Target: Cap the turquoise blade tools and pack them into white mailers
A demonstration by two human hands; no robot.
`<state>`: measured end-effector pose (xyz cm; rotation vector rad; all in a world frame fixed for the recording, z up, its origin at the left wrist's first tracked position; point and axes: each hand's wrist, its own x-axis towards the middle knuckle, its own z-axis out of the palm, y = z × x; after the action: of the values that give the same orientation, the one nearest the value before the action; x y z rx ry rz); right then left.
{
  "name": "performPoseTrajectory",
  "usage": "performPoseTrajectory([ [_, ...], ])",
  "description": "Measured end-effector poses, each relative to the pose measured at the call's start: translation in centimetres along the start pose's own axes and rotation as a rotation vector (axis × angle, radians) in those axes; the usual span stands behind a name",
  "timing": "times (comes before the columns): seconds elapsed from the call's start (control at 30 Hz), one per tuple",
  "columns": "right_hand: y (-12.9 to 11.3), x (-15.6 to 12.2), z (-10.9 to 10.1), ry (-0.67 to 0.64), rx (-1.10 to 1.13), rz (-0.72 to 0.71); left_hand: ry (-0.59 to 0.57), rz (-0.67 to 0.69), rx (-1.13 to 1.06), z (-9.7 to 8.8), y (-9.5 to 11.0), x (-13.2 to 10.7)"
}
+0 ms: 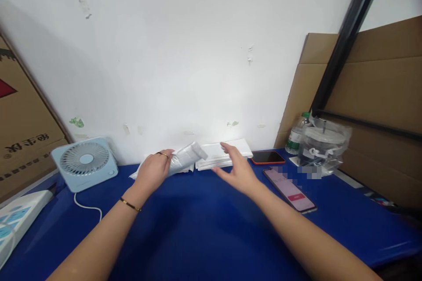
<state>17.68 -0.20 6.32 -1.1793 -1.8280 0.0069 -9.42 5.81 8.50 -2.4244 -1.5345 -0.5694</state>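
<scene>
My left hand (152, 172) is closed on one end of a folded plastic bag (187, 157), silvery and slightly see-through, tilted up to the right. Beneath that hand, more white plastic (135, 174) shows in part on the table. My right hand (238, 171) is open, thumb and fingers apart, with nothing between them. It hovers at the front of a stack of flat white folded pieces (211, 158) lying against the wall; whether the fingertips touch the stack I cannot tell.
On the blue table (198, 228) a light-blue fan (86, 160) and a power strip (20, 219) sit at left. Two phones, one dark (267, 157) and one lit (292, 191), lie at right, near a bottle (295, 138) and a bagged cup (321, 142). Cardboard flanks both sides.
</scene>
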Motion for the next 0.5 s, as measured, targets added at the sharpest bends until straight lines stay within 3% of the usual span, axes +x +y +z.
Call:
performPoseTrajectory([
  [0.1,-2.0,-1.0,1.4,-0.044,0.042,0.022,-0.126,0.074,-0.220,-0.8,3.3,-2.1],
  [0.2,-1.9,-2.0,1.8,-0.093,0.145,0.098,-0.214,0.124,-0.369,-0.5,5.3,-4.4],
  [0.27,-1.3,-2.6,1.7,-0.140,0.322,0.257,-0.273,0.138,-0.358,0.0,6.2,-5.7],
  [0.37,-0.2,-3.4,1.7,-0.204,0.783,0.602,-0.293,0.139,-0.216,0.8,7.4,-6.8],
  [0.43,0.4,-3.9,1.8,-0.178,1.044,0.789,-0.260,0.148,-0.116,1.1,8.1,-7.1],
  [0.5,1.0,-4.4,1.9,-0.137,1.170,0.900,-0.246,0.168,-0.059,1.0,8.4,-7.0],
])
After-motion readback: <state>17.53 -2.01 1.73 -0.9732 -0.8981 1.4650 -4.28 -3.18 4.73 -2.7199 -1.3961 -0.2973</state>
